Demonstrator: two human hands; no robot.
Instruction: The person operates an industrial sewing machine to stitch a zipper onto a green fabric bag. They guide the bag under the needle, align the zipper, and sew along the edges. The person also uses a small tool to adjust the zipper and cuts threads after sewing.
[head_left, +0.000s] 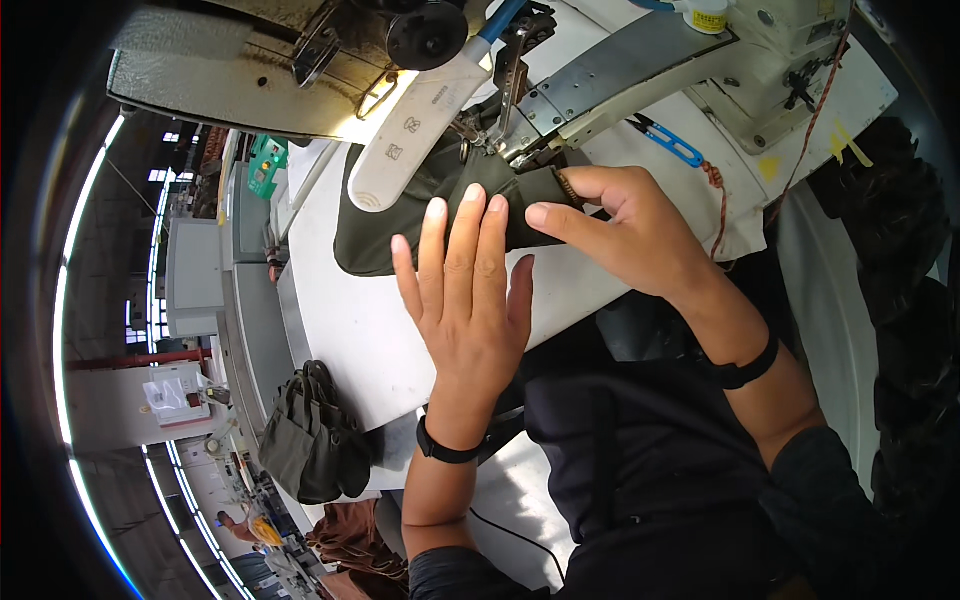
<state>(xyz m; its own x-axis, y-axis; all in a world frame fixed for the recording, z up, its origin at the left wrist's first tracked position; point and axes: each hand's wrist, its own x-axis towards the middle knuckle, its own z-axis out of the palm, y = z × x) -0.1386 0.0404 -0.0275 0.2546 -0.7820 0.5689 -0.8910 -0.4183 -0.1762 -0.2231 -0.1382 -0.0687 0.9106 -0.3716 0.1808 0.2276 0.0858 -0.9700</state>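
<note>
Just below the needle area of a pale sewing machine, a piece of dark green cloth is lying on a white table, seen from above as the person sitting there is seeing it. The work appears to be somewhere in its middle: the cloth is already sitting up against the presser foot, its upper edge disappearing among the metal parts, while a broad portion is spreading out on the person's side. How much stitching is finished is not showing, since no seam is readable; judging by its position, the piece is not yet ready to come away from the machine.

The left grip, a bare hand, is resting flat and released, its spread fingertips touching the near part of the cloth and its palm reaching back over the table. The right grip is curving in from the right, thumb lying on the cloth and forefinger meeting a brownish ribbed strip at its right-hand edge; whether they are truly pinching, I cannot tell. So the cloth is lying ahead of the left grip and to the left of the right one.

Beyond the right grip, blue thread snips are lying untouched.
</note>
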